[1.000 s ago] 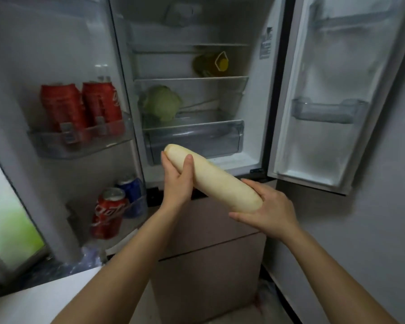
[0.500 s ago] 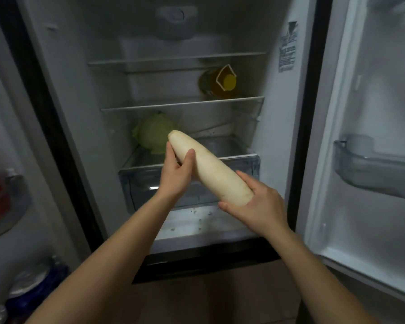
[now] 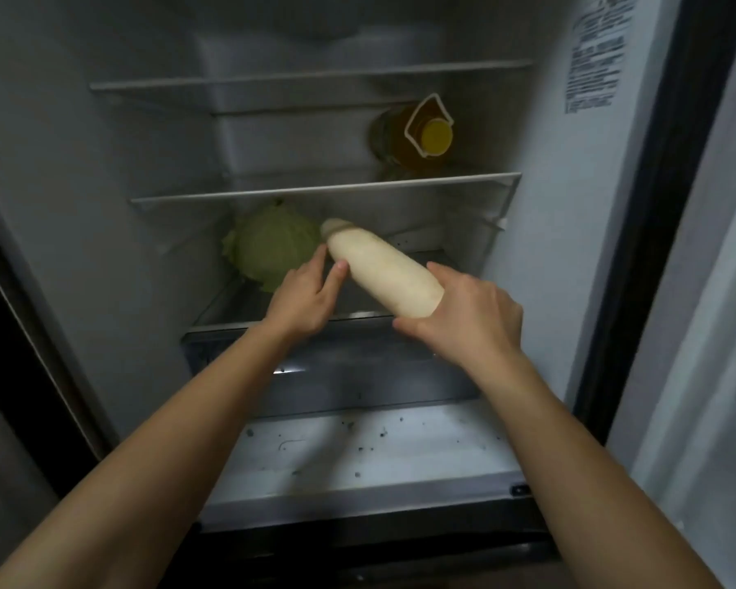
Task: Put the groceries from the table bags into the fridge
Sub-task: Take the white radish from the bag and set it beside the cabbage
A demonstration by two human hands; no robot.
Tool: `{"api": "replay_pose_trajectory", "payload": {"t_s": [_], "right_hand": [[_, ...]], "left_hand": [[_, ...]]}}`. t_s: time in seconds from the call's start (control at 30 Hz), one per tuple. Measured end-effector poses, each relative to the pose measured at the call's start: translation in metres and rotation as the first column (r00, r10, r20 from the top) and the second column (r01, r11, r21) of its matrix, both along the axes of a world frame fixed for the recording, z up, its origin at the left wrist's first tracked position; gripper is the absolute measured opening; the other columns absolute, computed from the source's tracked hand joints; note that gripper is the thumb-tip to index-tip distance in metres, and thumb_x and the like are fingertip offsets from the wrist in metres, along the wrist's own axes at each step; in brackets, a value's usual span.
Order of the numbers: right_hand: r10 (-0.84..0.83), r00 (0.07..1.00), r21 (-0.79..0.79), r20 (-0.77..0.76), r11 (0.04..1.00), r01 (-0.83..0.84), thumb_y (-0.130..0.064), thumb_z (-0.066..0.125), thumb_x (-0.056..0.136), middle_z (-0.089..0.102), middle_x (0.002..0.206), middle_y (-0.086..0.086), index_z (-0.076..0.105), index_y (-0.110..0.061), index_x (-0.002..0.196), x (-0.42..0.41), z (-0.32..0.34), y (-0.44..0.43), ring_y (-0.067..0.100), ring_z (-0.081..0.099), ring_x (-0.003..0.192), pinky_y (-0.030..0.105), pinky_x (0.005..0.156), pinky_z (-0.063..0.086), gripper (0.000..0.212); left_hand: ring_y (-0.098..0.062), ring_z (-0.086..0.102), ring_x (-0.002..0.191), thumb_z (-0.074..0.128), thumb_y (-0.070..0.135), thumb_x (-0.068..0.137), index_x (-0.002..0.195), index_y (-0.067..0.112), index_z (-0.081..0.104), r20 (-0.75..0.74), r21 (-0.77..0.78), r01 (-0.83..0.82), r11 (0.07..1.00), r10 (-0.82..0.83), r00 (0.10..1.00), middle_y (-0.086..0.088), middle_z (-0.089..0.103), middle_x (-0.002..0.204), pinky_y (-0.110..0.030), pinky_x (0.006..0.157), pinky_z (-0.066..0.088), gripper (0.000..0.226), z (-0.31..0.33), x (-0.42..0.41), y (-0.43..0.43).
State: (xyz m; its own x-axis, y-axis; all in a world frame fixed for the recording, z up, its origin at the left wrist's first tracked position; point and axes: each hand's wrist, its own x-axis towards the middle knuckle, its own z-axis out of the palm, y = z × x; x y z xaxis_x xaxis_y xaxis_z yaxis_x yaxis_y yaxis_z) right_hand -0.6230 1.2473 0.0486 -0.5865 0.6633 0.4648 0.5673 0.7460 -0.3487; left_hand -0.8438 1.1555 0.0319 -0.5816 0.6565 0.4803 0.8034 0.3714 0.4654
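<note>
Radish [image 3: 383,272] is lying at mid-frame, its long axis running up-left into the fridge, tip beside the cabbage [image 3: 273,246]. We are gripping it with our hands: left hand [image 3: 304,297] cradling the far end, right hand [image 3: 468,318] clasping the near butt.

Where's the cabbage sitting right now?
In the head view, the cabbage sits at the back left of the fridge's lowest shelf, under the glass shelf, beside the tip of the held white radish.
</note>
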Motion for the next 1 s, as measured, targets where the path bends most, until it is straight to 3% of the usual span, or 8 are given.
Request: {"api": "replay_pose_trajectory", "payload": {"t_s": [0.07,0.17,0.33,0.47,0.53,0.77,1.0], "right_hand": [[-0.025,0.999,0.006,0.045,1.0,0.025,-0.068,0.076,0.066,0.071,0.11,-0.002,0.061,-0.037,0.121,-0.016,0.014,0.011,0.028,0.066,0.102,0.031,0.069,0.042,0.065],[-0.043,0.993,0.015,0.111,0.999,0.042,-0.069,0.078,0.063,0.07,0.111,0.0,0.064,-0.035,0.122,-0.046,0.029,0.03,0.027,0.066,0.102,0.031,0.07,0.044,0.069],[-0.006,0.977,-0.021,0.212,1.0,0.011,-0.074,0.078,0.058,0.07,0.117,0.001,0.066,-0.03,0.124,-0.101,0.039,0.068,0.028,0.065,0.106,0.034,0.076,0.047,0.08],[0.08,0.959,-0.145,0.271,0.989,-0.042,-0.073,0.081,0.053,0.06,0.136,-0.006,0.058,-0.04,0.134,-0.138,0.046,0.099,0.024,0.056,0.124,0.034,0.096,0.047,0.091],[0.14,0.951,-0.165,0.275,0.982,-0.097,-0.072,0.083,0.048,0.06,0.137,-0.006,0.057,-0.038,0.137,-0.158,0.044,0.115,0.025,0.057,0.123,0.037,0.1,0.05,0.099],[0.22,0.919,0.033,0.328,0.969,-0.244,-0.062,0.084,0.063,0.061,0.14,-0.003,0.055,-0.04,0.139,-0.207,0.034,0.16,0.027,0.06,0.123,0.041,0.101,0.049,0.084],[0.107,0.909,0.159,0.403,0.97,-0.184,-0.046,0.079,0.078,0.051,0.145,0.008,0.041,-0.036,0.149,-0.241,0.013,0.199,0.032,0.053,0.129,0.048,0.104,0.043,0.081]], "left_hand": [[-0.039,0.046,0.131,0.023,0.061,0.1,0.152,0.02,0.03,-0.135,-0.16,-0.116,0.98,0.094,0.986,-0.014,0.048,0.147,-0.048,0.104,0.04,0.067,-0.007,-0.015,0.006],[-0.039,0.05,0.123,0.02,0.059,0.101,0.143,0.018,0.041,-0.215,-0.26,-0.191,0.946,0.137,0.967,-0.018,0.055,0.138,-0.048,0.097,0.042,0.062,-0.011,-0.032,0.013],[-0.038,0.051,0.124,0.02,0.059,0.101,0.133,0.019,0.053,-0.168,-0.339,-0.191,0.921,0.14,0.976,-0.016,0.056,0.137,-0.046,0.101,0.042,0.06,-0.015,-0.068,0.023],[-0.036,0.049,0.128,0.024,0.055,0.102,0.13,0.016,0.058,-0.115,-0.372,-0.195,0.907,0.164,0.98,-0.017,0.056,0.139,-0.043,0.104,0.04,0.059,-0.03,-0.086,0.026],[-0.036,0.05,0.127,0.026,0.054,0.103,0.125,0.013,0.06,-0.102,-0.39,-0.209,0.897,0.183,0.978,-0.018,0.056,0.137,-0.042,0.102,0.041,0.057,-0.032,-0.089,0.029],[-0.031,0.048,0.13,0.027,0.056,0.1,0.121,0.024,0.061,-0.147,-0.443,-0.235,0.865,0.189,0.971,-0.009,0.056,0.138,-0.045,0.105,0.034,0.051,-0.037,-0.096,0.034],[-0.028,0.044,0.133,0.029,0.057,0.099,0.124,0.028,0.06,-0.135,-0.441,-0.243,0.864,0.203,0.97,-0.005,0.053,0.141,-0.046,0.109,0.029,0.049,-0.036,-0.094,0.035]]}}
